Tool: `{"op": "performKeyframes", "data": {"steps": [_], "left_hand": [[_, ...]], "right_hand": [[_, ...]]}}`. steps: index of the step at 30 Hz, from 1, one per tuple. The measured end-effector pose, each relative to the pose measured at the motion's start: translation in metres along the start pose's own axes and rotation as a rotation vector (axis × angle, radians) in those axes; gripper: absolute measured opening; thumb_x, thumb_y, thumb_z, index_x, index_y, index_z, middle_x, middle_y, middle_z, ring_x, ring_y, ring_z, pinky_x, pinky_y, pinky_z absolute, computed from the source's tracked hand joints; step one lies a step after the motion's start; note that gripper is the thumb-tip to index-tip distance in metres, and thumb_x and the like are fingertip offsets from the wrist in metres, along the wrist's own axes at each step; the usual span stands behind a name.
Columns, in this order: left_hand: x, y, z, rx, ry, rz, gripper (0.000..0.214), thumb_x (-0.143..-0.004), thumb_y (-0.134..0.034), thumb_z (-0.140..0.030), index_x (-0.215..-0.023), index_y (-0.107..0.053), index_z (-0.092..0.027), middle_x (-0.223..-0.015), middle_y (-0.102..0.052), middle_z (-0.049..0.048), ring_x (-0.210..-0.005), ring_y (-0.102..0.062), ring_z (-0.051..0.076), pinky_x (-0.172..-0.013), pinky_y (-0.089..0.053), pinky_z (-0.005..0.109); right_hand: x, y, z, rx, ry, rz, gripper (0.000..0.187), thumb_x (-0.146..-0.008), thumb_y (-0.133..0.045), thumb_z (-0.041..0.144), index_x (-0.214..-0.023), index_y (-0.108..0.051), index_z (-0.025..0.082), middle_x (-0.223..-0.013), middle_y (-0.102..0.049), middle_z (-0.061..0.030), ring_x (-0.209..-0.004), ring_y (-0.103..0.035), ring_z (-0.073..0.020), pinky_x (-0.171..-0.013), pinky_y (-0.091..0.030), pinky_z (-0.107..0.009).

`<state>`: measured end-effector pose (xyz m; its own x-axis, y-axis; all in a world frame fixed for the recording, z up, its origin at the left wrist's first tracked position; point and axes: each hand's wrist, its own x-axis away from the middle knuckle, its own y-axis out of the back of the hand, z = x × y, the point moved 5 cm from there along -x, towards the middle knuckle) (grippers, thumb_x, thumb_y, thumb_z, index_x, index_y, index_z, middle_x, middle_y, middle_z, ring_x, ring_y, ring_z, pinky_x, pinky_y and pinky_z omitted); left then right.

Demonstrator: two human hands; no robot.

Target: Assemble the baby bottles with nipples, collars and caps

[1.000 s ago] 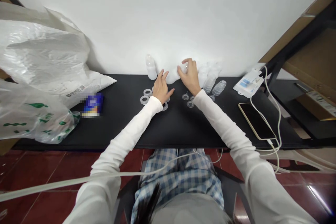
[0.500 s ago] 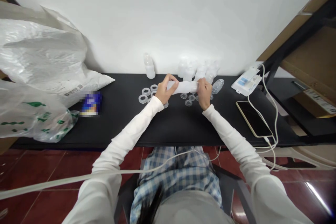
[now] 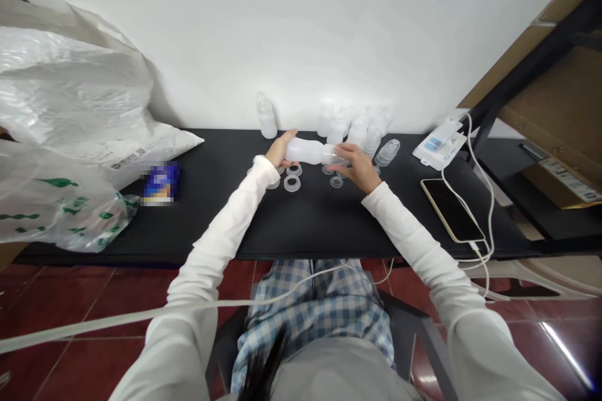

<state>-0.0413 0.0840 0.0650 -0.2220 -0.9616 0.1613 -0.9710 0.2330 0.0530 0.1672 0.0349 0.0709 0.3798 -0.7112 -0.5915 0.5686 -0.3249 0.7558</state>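
A frosted white baby bottle (image 3: pixel 304 151) lies level between my hands, above the table. My left hand (image 3: pixel 278 150) is wrapped round its base end. At the other end, my right hand (image 3: pixel 360 168) has its fingers closed round the clear cap (image 3: pixel 330 154). Below my left hand lie several white collar rings (image 3: pixel 292 183), partly hidden by hand and sleeve. Several thin clear discs (image 3: pixel 336 182) lie under my right hand. Behind stand a capped bottle (image 3: pixel 267 118) and a cluster of white bottles (image 3: pixel 358 130). Clear caps (image 3: pixel 388 152) lie nested to the right.
White plastic bags (image 3: pixel 70 94) bulge over the table's left side, with a blue packet (image 3: pixel 162 182) beside them. On the right are a phone (image 3: pixel 449 210) with a charging cable (image 3: pixel 492 200) and a white-and-blue package (image 3: pixel 437 145). The wall (image 3: pixel 301 31) borders the black table (image 3: pixel 310 225) behind.
Both hands have moved a little left with the bottle. My right fingers have shifted from a tight grip over the cap's end to a looser hold along it.
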Motion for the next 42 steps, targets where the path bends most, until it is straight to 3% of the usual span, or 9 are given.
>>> {"op": "performKeyframes", "data": {"steps": [6,10,14,20,23,27,33,38,42], "left_hand": [[-0.001,0.004,0.009,-0.015,-0.119,-0.092,0.059,-0.079,-0.052,-0.078,-0.080,-0.056,-0.019,-0.050,-0.055,0.0008,-0.040,-0.053,0.014,-0.037,-0.031,0.023],[0.007,0.007,0.010,-0.065,-0.333,-0.231,0.057,-0.081,-0.052,-0.076,-0.076,-0.060,-0.019,-0.060,-0.057,0.0011,-0.049,-0.054,0.014,-0.040,-0.037,0.025],[0.021,0.009,0.002,-0.255,-0.669,-0.303,0.057,-0.088,-0.046,-0.073,-0.078,-0.064,-0.020,-0.074,-0.065,0.0035,-0.066,-0.060,0.015,-0.057,-0.048,0.028],[0.039,0.006,-0.003,-0.362,-0.913,-0.309,0.054,-0.094,-0.039,-0.067,-0.089,-0.065,-0.020,-0.086,-0.071,0.0050,-0.080,-0.066,0.018,-0.075,-0.051,0.031],[0.039,0.007,-0.002,-0.347,-0.927,-0.334,0.054,-0.095,-0.037,-0.066,-0.089,-0.065,-0.020,-0.086,-0.071,0.0052,-0.081,-0.067,0.018,-0.076,-0.051,0.032],[0.034,0.010,-0.001,-0.307,-0.874,-0.368,0.053,-0.095,-0.038,-0.065,-0.084,-0.065,-0.020,-0.084,-0.071,0.0052,-0.082,-0.067,0.019,-0.076,-0.050,0.031],[0.031,0.006,0.002,-0.294,-0.789,-0.326,0.053,-0.095,-0.040,-0.064,-0.083,-0.066,-0.019,-0.082,-0.070,0.0040,-0.078,-0.064,0.017,-0.073,-0.049,0.029],[0.026,0.008,0.006,-0.216,-0.739,-0.316,0.053,-0.093,-0.043,-0.064,-0.075,-0.065,-0.019,-0.074,-0.066,0.0031,-0.071,-0.061,0.016,-0.065,-0.048,0.028],[0.019,0.020,0.012,0.003,-0.571,-0.404,0.053,-0.091,-0.041,-0.062,-0.068,-0.059,-0.019,-0.066,-0.058,0.0026,-0.057,-0.057,0.015,-0.047,-0.040,0.025]], "right_hand": [[0.005,-0.015,-0.006,0.080,0.080,0.183,0.027,-0.100,-0.038,0.025,-0.107,-0.064,0.025,-0.114,-0.064,-0.0099,-0.115,-0.060,-0.0236,-0.101,-0.051,-0.047],[0.008,-0.018,-0.003,0.064,0.173,0.078,0.020,-0.099,-0.046,0.034,-0.107,-0.060,0.022,-0.115,-0.061,-0.0132,-0.114,-0.058,-0.0268,-0.102,-0.049,-0.051],[0.011,-0.007,-0.008,0.021,0.155,-0.077,0.056,-0.090,-0.056,0.060,-0.128,-0.050,0.019,-0.129,-0.053,-0.0184,-0.122,-0.051,-0.0332,-0.102,-0.045,-0.055],[0.011,-0.006,-0.013,0.163,0.034,0.093,0.044,-0.099,-0.041,0.053,-0.116,-0.063,0.019,-0.118,-0.062,-0.0143,-0.113,-0.051,-0.0325,-0.096,-0.041,-0.049],[0.011,-0.007,-0.009,0.164,0.059,0.125,0.042,-0.097,-0.048,0.049,-0.123,-0.061,0.018,-0.117,-0.065,-0.0139,-0.110,-0.053,-0.0312,-0.094,-0.042,-0.046],[0.011,-0.003,-0.006,0.143,0.110,0.023,0.045,-0.097,-0.053,0.045,-0.133,-0.054,0.020,-0.115,-0.068,-0.0122,-0.106,-0.058,-0.0284,-0.091,-0.046,-0.044],[0.014,0.002,-0.006,0.250,0.223,-0.144,0.020,-0.099,-0.046,0.025,-0.112,-0.061,0.021,-0.115,-0.070,-0.0107,-0.104,-0.063,-0.0229,-0.087,-0.049,-0.041],[0.019,0.002,-0.013,0.305,0.220,-0.193,0.022,-0.100,-0.040,0.025,-0.096,-0.061,0.023,-0.108,-0.072,-0.0080,-0.100,-0.065,-0.0203,-0.082,-0.052,-0.039],[0.021,0.014,-0.025,0.314,0.142,-0.306,0.026,-0.101,-0.039,0.032,-0.090,-0.060,0.024,-0.103,-0.072,-0.0060,-0.093,-0.066,-0.0190,-0.080,-0.053,-0.039]]}}
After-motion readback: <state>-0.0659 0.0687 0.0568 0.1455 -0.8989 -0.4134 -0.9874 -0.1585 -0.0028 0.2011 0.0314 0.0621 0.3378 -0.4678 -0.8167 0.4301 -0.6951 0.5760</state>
